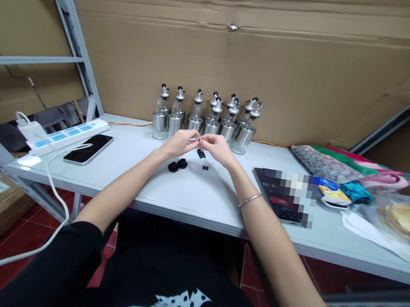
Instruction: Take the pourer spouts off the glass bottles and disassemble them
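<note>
My left hand (182,142) is closed around a small silvery piece, largely covered by the fingers. Its fingertips meet those of my right hand (218,147), which pinches something too small to make out at the same spot. Behind both hands stand several glass bottles with steel sleeves (195,122), many topped by silver-and-black pourers (217,105). Just below the fingers lie small black parts (201,154) and tiny black pieces (205,168). Round black caps (173,167) rest on the white table nearer my left forearm.
On the left of the table (197,199) are a phone (90,149) and a power strip (74,137) with a white cable. At right lie a tablet-like device (280,195), a blue-yellow packet (334,192), colourful fabric (347,169) and bagged food (408,220). Metal shelf posts flank both sides.
</note>
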A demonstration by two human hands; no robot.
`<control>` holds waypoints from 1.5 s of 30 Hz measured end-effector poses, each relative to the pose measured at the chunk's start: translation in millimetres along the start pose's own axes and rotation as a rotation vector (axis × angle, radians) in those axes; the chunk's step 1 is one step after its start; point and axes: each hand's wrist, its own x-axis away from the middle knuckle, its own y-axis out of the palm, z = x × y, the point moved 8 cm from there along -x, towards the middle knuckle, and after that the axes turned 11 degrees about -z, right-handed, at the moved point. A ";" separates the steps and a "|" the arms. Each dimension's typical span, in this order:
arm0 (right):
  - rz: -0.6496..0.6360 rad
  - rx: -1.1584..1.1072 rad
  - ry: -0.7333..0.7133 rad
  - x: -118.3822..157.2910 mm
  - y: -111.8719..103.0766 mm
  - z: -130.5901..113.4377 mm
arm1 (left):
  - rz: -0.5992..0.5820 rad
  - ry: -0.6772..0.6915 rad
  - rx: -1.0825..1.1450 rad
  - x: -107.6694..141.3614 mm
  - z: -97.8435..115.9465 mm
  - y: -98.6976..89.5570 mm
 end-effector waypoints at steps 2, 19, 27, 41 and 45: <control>0.003 -0.035 0.009 0.6 -0.3 0.2 | 0.000 0.000 0.006 0.0 0.8 -1.1; 0.007 0.035 0.041 1.2 0.8 -0.7 | -0.019 0.038 0.103 1.3 3.6 7.7; -0.008 0.085 0.090 -2.2 6.0 7.6 | -0.008 0.059 0.064 1.0 5.2 6.6; -0.120 -0.223 0.083 0.3 11.1 7.8 | 0.024 0.028 0.064 0.0 3.3 1.9; -0.125 -0.188 0.067 -2.6 12.7 10.7 | 0.009 0.028 0.090 0.6 3.5 3.4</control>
